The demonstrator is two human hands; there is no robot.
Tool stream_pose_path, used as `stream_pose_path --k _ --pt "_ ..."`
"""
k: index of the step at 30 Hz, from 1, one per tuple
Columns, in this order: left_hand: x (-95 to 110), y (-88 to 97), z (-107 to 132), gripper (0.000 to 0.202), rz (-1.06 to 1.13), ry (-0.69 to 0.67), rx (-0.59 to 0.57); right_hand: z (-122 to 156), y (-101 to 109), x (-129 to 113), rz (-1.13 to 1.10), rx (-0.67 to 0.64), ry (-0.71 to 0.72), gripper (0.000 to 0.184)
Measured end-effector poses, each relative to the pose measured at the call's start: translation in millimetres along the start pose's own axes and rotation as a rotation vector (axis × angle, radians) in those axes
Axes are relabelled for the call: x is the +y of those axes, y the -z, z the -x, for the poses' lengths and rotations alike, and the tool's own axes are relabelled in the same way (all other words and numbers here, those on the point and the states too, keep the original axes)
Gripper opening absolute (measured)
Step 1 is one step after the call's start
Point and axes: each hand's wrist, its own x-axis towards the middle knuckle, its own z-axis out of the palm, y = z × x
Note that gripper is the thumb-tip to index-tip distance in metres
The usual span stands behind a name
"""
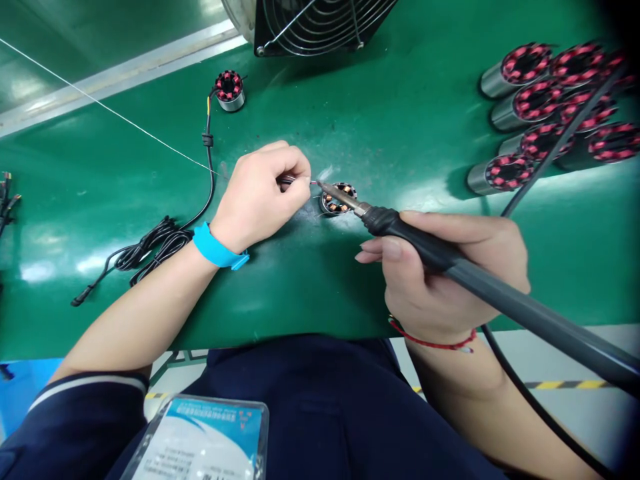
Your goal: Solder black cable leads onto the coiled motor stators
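Note:
My right hand (450,273) is closed around a soldering iron (420,243), which points up and to the left. Its tip meets, or nearly meets, the thin reddish end of a wire (314,182) pinched in my left hand (270,193). Dark strands show inside the curled left fingers; the rest is hidden. Just right of that hand, partly covered by the iron, a motor stator (330,208) with copper windings sits on the green table (310,287). A thin pale strand (125,119) runs from the upper left to behind my left hand.
A stator (230,93) with red windings stands at upper left, joined to a coiled black cable (150,247). Several more stators (530,103) are grouped at the right. A fan (320,27) stands at the back. The iron's black cord (565,143) crosses the right side.

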Motion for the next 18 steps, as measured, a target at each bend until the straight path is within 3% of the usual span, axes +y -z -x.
stream_pose_path --k 9,17,18 --pt "-2.4 -0.9 -0.7 0.015 0.061 0.014 -0.003 -0.6 2.7 -3.1 -0.003 -0.025 -0.017 0.027" --pt "-2.6 -1.1 -0.4 0.014 0.058 0.035 -0.005 -4.8 -0.3 -4.6 -0.109 0.047 0.027 0.029" --pt "-2.4 -0.9 -0.5 0.013 0.053 0.032 -0.004 -5.1 0.0 -3.8 -0.140 -0.001 0.007 0.031"
